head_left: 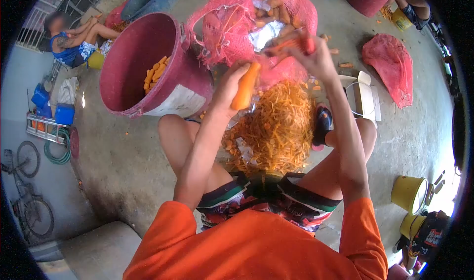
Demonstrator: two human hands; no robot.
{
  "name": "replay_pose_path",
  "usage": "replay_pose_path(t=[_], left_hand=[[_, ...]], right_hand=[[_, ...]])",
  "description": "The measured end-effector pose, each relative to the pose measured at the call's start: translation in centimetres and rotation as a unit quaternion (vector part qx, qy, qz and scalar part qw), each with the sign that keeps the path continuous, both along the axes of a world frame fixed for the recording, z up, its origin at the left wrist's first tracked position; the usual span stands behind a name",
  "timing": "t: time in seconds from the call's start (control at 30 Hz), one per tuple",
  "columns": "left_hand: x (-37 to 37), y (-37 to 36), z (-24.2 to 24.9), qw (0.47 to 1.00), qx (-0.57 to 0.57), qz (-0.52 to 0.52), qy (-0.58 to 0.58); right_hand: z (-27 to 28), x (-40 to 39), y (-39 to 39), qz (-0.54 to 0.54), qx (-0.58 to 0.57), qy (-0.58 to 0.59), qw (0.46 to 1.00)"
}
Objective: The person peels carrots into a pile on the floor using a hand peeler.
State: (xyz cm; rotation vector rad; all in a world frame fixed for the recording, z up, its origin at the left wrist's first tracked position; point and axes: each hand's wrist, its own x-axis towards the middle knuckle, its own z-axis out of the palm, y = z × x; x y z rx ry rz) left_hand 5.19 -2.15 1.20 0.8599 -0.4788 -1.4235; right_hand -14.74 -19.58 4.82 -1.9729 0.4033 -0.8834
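A bright orange peeled carrot (pixel 246 86) is gripped in my left hand (pixel 227 86), tilted, its thick end toward me. My right hand (pixel 318 58), blurred by motion, is raised to the right of the carrot and apart from it. Its fingers are closed on a red peeler (pixel 309 44), whose blade end is too smeared to make out. Below both hands, a large heap of carrot peelings (pixel 276 127) covers the floor between my legs. Just beyond my hands, a pink mesh sack (pixel 222 30) lies open with unpeeled carrots (pixel 279 13) inside.
A big maroon tub (pixel 140 43) at my left holds several peeled carrots (pixel 157 74). To the right are a white carton (pixel 364 97), another pink sack (pixel 390 65) and a yellow bucket (pixel 410 193). People sit at the far left and far right. A bicycle (pixel 30 196) leans left.
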Motion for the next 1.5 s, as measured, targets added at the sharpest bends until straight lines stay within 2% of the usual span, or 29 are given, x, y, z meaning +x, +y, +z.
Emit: replay_pose_path(t=[0.03, 0.1, 0.13, 0.17, 0.2, 0.27, 0.3, 0.37, 0.43, 0.47, 0.5, 0.57, 0.6, 0.7, 0.8, 0.9, 0.97, 1.03, 1.1, 1.13, 1.17, 1.23, 1.27, 1.3, 1.33, 1.37, 1.43, 1.47, 1.5], left_hand=[[0.9, -0.3, -0.5, 0.999, 0.0, -0.032, 0.002], [0.6, -0.3, 0.8, 0.999, 0.017, -0.047, 0.007], [-0.2, -0.5, 1.3, 1.0, 0.019, -0.017, 0.016], [-0.6, -0.8, 1.4, 0.999, 0.02, 0.013, 0.022], [-0.8, -0.7, 1.0, 1.0, -0.017, 0.008, 0.02], [0.4, 0.0, 0.3, 1.0, 0.003, -0.015, -0.008], [0.7, -0.1, 0.2, 0.999, 0.011, -0.04, -0.035], [0.1, -0.5, 0.7, 0.999, 0.004, -0.029, -0.017], [-1.0, -1.0, 1.1, 0.998, 0.0, 0.059, 0.027], [-0.7, -0.8, 1.2, 0.999, 0.008, 0.028, 0.019], [-0.6, -1.0, 1.1, 0.999, 0.008, 0.03, 0.018], [-0.4, -1.3, 0.0, 0.999, -0.004, 0.034, -0.023], [0.0, -1.9, -0.2, 1.0, -0.016, 0.024, -0.01], [0.4, -2.1, 1.1, 1.0, -0.007, 0.029, -0.01], [-0.2, -2.0, 1.2, 1.0, -0.02, -0.007, 0.006], [-0.5, -2.4, 0.4, 1.0, -0.018, -0.013, 0.02], [-0.5, -2.8, 1.1, 0.999, 0.019, -0.027, 0.031], [0.9, -3.1, -0.7, 0.999, 0.003, -0.03, 0.019], [1.4, -1.3, 0.0, 0.994, 0.029, -0.103, -0.027], [1.2, -0.4, -0.2, 0.994, 0.083, -0.066, -0.031], [1.3, -0.4, -0.2, 0.994, 0.083, -0.068, -0.033], [1.2, -0.6, -0.7, 0.997, 0.068, -0.035, -0.01], [1.8, -0.9, -1.0, 0.996, 0.017, -0.087, 0.033], [1.1, -1.2, -0.4, 0.995, 0.017, -0.088, 0.032], [0.0, -1.6, 0.7, 0.999, 0.031, -0.036, 0.025], [-0.6, -1.6, 1.0, 0.999, 0.048, 0.015, 0.018], [0.2, -0.9, 0.1, 0.999, 0.021, -0.028, 0.017], [0.6, -0.7, -0.2, 0.998, 0.028, -0.049, -0.017], [0.9, -0.6, -0.4, 0.996, 0.034, -0.069, -0.051]], right_hand=[[0.4, -0.8, -0.4, -0.042, -0.006, 0.034, 0.999], [0.3, 0.3, 2.6, -0.006, -0.015, 0.003, 1.0], [0.3, 0.7, 4.6, 0.061, 0.01, 0.032, 0.998], [1.0, 1.0, 5.5, 0.08, -0.111, 0.088, 0.987], [0.6, 1.1, 4.8, 0.055, -0.08, 0.061, 0.993], [0.1, 0.5, 2.4, -0.018, -0.032, 0.016, 0.999], [0.7, 0.0, 0.7, -0.065, -0.03, -0.003, 0.997], [0.7, -0.1, 0.9, -0.079, -0.058, 0.01, 0.995], [0.1, 1.0, 4.7, 0.117, 0.072, -0.004, 0.991], [1.8, 1.2, 5.9, 0.091, -0.129, 0.059, 0.986], [1.8, 1.4, 5.3, 0.092, -0.129, 0.058, 0.986], [1.4, 1.4, 4.5, 0.095, 0.002, 0.055, 0.994], [1.2, 1.7, 4.2, 0.073, -0.065, 0.029, 0.995], [1.6, 2.1, 5.0, 0.071, -0.087, -0.011, 0.994], [2.3, 1.5, 5.1, 0.084, -0.1, 0.009, 0.991], [1.5, 1.5, 4.0, 0.086, -0.039, 0.056, 0.994], [0.7, 1.7, 3.3, 0.084, -0.073, 0.029, 0.993], [0.0, 1.5, 2.5, 0.031, -0.152, 0.013, 0.988], [-1.4, -0.8, -1.9, -0.077, -0.073, 0.051, 0.993], [-0.3, -2.1, -2.7, -0.065, -0.069, 0.02, 0.995], [0.0, -2.6, -3.3, -0.077, -0.037, 0.028, 0.996], [-1.1, -1.2, -1.7, -0.023, 0.053, -0.067, 0.996], [-0.7, -0.5, 0.2, 0.009, -0.014, -0.048, 0.999], [-0.3, 0.3, 2.8, 0.04, -0.078, -0.031, 0.996], [1.6, 0.7, 5.4, 0.086, -0.001, 0.041, 0.995], [1.2, 0.7, 5.3, 0.084, 0.004, 0.04, 0.996], [0.6, 0.9, 3.9, 0.038, -0.038, 0.052, 0.997], [1.3, 0.0, 2.4, -0.043, -0.115, 0.081, 0.989], [-0.9, 0.3, -0.7, 0.017, -0.037, -0.007, 0.999]])
